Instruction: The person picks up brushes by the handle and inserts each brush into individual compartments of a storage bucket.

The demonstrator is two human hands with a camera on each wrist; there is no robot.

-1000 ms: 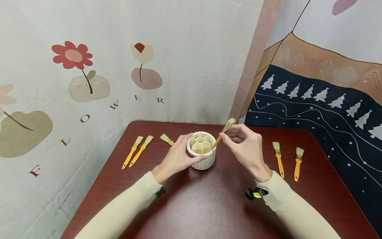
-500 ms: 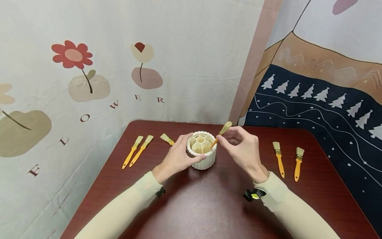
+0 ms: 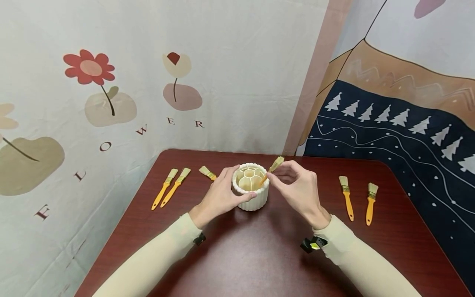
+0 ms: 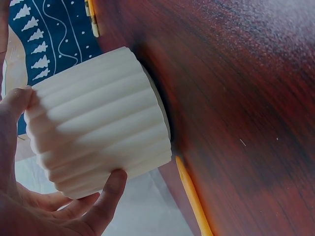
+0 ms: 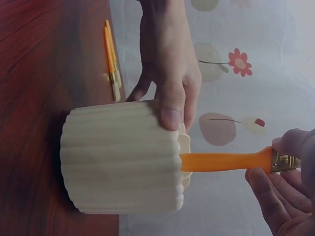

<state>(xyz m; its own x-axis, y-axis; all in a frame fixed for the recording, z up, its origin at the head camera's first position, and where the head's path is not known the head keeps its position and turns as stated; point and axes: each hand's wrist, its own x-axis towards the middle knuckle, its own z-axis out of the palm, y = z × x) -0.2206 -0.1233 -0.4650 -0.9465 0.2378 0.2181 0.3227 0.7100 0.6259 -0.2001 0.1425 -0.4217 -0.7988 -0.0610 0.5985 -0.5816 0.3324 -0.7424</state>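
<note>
A cream ribbed holder (image 3: 257, 201) with a scalloped rim and flower-shaped compartments stands upright on the table. My left hand (image 3: 222, 190) grips its left side, thumb across the front near the rim. In the left wrist view the fingers spread around the ribbed wall (image 4: 98, 123). My right hand (image 3: 299, 189) pinches a paintbrush (image 3: 276, 164) by its metal band, bristles up. The brush's orange handle (image 5: 221, 162) points down past the rim into a right-hand compartment; its lower end is hidden inside the holder.
Two paintbrushes, one (image 3: 164, 189) beside another (image 3: 176, 187), lie on the dark red table (image 3: 237, 264) at the left. A third paintbrush (image 3: 207, 172) is partly hidden behind my left hand. Two more, one (image 3: 346, 198) and another (image 3: 370, 204), lie at the right.
My right hand has moved down and left, and the paintbrush's handle has sunk further into the holder. The left hand and the holder have stayed in place.
</note>
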